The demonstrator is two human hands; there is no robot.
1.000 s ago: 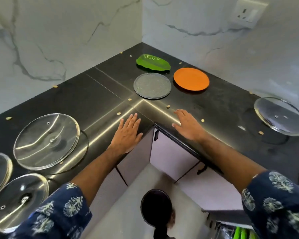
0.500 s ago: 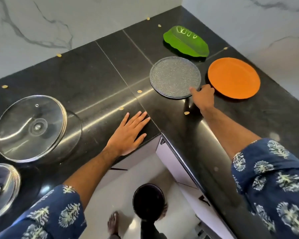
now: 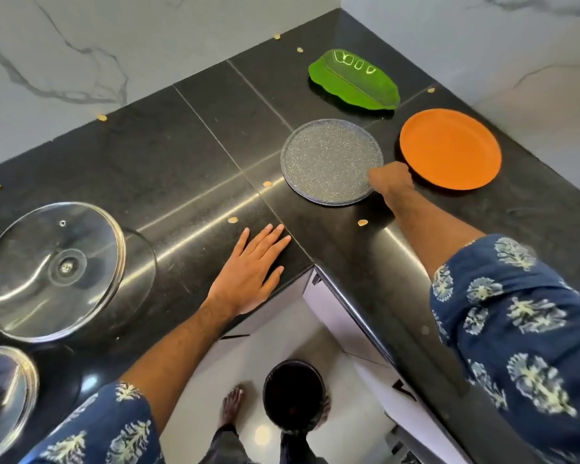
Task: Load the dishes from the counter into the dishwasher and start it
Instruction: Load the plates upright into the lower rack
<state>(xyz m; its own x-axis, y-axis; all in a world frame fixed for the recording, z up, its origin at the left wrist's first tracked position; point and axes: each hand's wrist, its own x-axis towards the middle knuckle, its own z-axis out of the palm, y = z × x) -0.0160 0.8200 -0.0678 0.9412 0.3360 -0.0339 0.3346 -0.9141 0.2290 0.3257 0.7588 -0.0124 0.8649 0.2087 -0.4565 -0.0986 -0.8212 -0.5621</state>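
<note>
The person is on the first step: picking up a dish from the black stone surface (image 3: pixel 181 155) to carry it to the dishwasher, which is not in view. The right hand (image 3: pixel 390 180) is at the near right edge of the round grey speckled plate (image 3: pixel 330 160). Its fingers look curled at the rim, but the back of the hand hides them, so I cannot tell if the grip is pinching the plate yet or only touching it. The left hand (image 3: pixel 248 272) lies flat on the surface near the inner corner, fingers straight and close together, holding nothing. The grey plate lies flat, face up, in the corner area, just beside the round orange plate (image 3: pixel 449 149) and near the green leaf-shaped dish (image 3: pixel 354 80). A round plate has no long side, so it points no special way. The leaf dish does have a long side, and it runs from far left to near right. I think the next move needs the fingers to get under the thin rim, because the plate sits low and flat. Then it must be lifted without bumping the orange plate. A big glass lid (image 3: pixel 52 271) and a smaller glass lid (image 3: pixel 4 396) wait well apart on the left
</note>
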